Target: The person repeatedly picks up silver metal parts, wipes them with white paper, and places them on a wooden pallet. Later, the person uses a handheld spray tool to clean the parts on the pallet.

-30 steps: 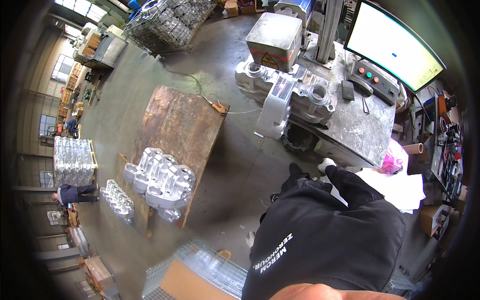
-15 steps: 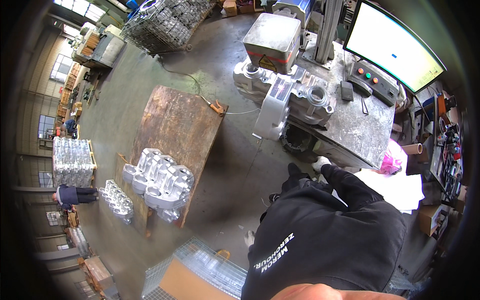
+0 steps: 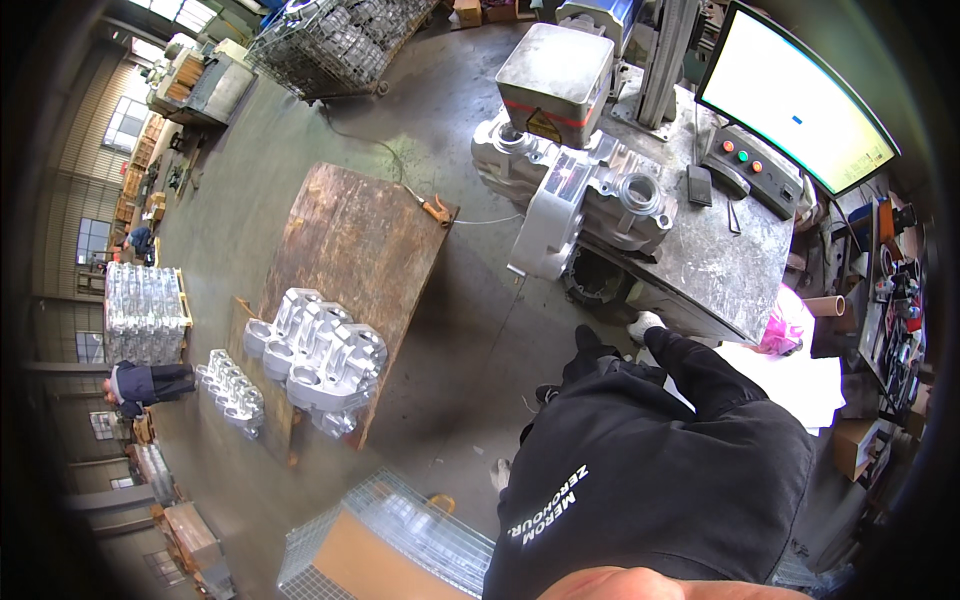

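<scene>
My right hand [image 3: 645,326], in a pale glove, is low beside the front edge of the metal workbench [image 3: 715,270]. Its fingers are too small and shaded to read. Mostly behind my black top, my left hand [image 3: 500,474], gloved too, hangs at my side near a wire-mesh crate [image 3: 390,530]; its finger pose is unclear. Away from both hands, a large silver metal casting [image 3: 550,225] lies on the bench under a boxy machine head [image 3: 556,80] with a red stripe and warning triangle. A small bright pinkish spot glows on the casting's flat face.
A worn wooden board [image 3: 350,230] carries more castings [image 3: 325,350] and an orange-handled clamp [image 3: 437,209] with a cable. A monitor [image 3: 800,95] and button box [image 3: 750,165] stand on the bench. Another person [image 3: 150,385] is far left. Paper [image 3: 790,380] lies right.
My view has shifted slightly, so the bench and board sit a little differently in it. Both hands stay about where they were. The lit spot on the casting looks slightly different.
</scene>
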{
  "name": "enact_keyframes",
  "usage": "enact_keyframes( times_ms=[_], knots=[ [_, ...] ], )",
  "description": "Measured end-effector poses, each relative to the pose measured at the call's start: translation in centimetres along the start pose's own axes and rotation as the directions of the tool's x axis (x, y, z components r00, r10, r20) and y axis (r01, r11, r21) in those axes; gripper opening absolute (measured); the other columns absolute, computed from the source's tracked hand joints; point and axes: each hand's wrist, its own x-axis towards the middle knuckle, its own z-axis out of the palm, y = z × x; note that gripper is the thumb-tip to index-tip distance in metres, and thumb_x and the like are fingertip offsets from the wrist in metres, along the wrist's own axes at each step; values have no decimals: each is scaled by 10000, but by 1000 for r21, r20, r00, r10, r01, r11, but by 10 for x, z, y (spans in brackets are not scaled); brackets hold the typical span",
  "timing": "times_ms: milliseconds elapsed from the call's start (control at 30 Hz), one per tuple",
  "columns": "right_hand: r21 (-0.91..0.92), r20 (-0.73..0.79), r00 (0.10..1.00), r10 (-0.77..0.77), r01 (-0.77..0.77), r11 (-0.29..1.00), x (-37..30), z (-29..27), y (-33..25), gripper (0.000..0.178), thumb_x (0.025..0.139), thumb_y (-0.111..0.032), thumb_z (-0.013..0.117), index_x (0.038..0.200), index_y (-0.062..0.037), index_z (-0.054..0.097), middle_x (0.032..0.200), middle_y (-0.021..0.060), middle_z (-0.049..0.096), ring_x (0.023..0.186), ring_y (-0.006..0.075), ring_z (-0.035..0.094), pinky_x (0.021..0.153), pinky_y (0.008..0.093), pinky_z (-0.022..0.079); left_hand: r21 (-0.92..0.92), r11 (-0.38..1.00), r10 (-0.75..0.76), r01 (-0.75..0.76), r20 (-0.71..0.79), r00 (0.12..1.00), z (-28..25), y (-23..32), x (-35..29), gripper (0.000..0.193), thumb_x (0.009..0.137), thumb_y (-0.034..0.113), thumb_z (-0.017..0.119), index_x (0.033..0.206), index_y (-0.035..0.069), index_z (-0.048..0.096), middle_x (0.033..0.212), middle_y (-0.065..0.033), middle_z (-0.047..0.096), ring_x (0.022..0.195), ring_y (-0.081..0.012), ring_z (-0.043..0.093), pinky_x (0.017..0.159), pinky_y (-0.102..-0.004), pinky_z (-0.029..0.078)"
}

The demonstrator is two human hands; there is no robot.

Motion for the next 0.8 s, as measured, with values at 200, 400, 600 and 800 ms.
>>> enact_keyframes(
  times_ms=[200,400,600,800],
  knots=[
    [79,11,1000,-25,24,997,-22,-12,-21,374,823,-271,605,1101,-37,696,937,184,734,874,309,726,785,387,579,62,997,-47,43,65,997,-6,7,-8,270,933,249,516,958,7,633,747,-79,589,696,-189,548,668,-372,469],
    [88,22,999,-25,23,996,-20,-9,-18,366,818,-278,612,1091,-55,711,993,195,724,961,331,703,838,387,561,-126,988,-91,89,-13,996,0,2,-12,306,947,232,547,1141,3,611,817,-81,602,725,-180,564,683,-349,495],
    [-145,-9,999,50,-51,988,1,4,0,395,819,-307,620,1115,-58,701,1055,187,716,1021,315,686,876,391,546,-118,989,-80,92,102,992,-2,-7,-5,329,962,223,554,1192,-10,578,835,-93,595,740,-182,562,669,-348,503],
    [-94,-29,1000,13,-16,995,12,6,7,403,808,-312,608,1109,-62,705,1055,188,714,1014,332,684,879,396,547,-288,947,-99,138,148,984,-9,14,-15,395,974,225,549,1279,-18,484,1083,-147,583,956,-263,598,800,-409,535]
  ],
)
